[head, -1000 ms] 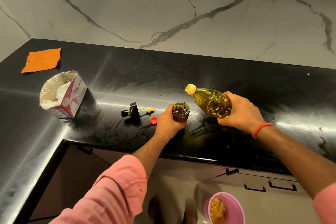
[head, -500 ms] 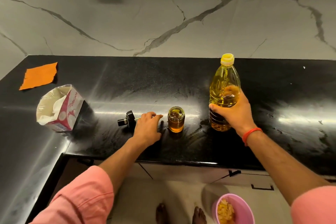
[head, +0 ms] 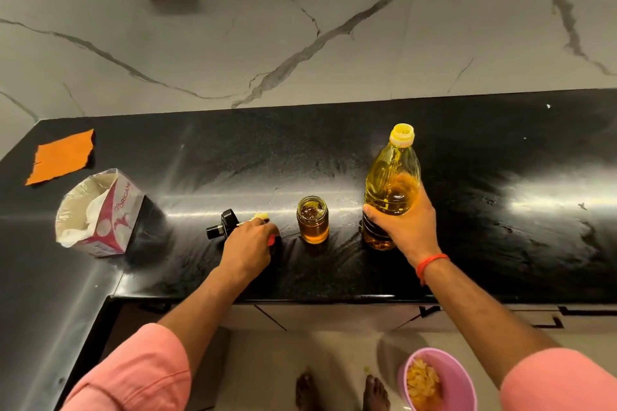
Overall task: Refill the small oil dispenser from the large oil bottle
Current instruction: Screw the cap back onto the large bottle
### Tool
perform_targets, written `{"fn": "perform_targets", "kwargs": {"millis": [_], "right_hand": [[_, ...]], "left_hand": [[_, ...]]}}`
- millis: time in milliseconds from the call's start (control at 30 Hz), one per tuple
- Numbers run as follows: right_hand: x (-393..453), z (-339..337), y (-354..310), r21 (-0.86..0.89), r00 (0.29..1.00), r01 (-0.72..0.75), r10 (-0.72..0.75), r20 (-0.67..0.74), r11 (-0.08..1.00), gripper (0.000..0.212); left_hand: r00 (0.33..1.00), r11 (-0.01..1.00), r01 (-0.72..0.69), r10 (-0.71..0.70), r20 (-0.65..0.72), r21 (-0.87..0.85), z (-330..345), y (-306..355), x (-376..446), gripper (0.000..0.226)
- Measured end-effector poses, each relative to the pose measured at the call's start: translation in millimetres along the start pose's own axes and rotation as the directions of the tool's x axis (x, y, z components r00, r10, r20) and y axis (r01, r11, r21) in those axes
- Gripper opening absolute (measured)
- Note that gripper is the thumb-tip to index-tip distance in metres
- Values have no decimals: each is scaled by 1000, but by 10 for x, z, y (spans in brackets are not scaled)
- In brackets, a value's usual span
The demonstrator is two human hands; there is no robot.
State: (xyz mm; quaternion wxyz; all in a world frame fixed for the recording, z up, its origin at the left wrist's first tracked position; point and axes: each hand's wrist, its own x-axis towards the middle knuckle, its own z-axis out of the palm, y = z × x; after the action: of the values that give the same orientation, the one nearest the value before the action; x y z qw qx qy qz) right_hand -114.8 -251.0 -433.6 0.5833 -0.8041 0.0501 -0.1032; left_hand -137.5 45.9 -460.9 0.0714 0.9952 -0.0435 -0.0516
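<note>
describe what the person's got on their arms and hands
Both arms wear salmon-pink sleeves, left sleeve and right sleeve, pushed up so the forearms are bare. The right wrist has a thin red-orange band. The left hand and right hand are ungloved, with no rings visible.

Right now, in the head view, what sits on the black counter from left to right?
Orange cloth → tissue box → black dispenser cap → small open jar of oil → large oil bottle
</note>
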Motion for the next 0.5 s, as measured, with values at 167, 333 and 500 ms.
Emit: {"fn": "perform_targets", "kwargs": {"millis": [167,333,500], "right_hand": [[-61,-30,28,-6,1000,6,-6,-5,1000,74],[-98,-61,69,-31,1000,-17,17,-3,999,73],[-84,-61,73,-38,999,-32,33,11,999,77]], "left_hand": [[993,979,61,-79,-86,-194,-79,-37,3,22],[954,848,117,-241,-179,-517,-565,6,84,24],[945,650,-146,-131,-299,-746,-1295,462,183,27]]}}
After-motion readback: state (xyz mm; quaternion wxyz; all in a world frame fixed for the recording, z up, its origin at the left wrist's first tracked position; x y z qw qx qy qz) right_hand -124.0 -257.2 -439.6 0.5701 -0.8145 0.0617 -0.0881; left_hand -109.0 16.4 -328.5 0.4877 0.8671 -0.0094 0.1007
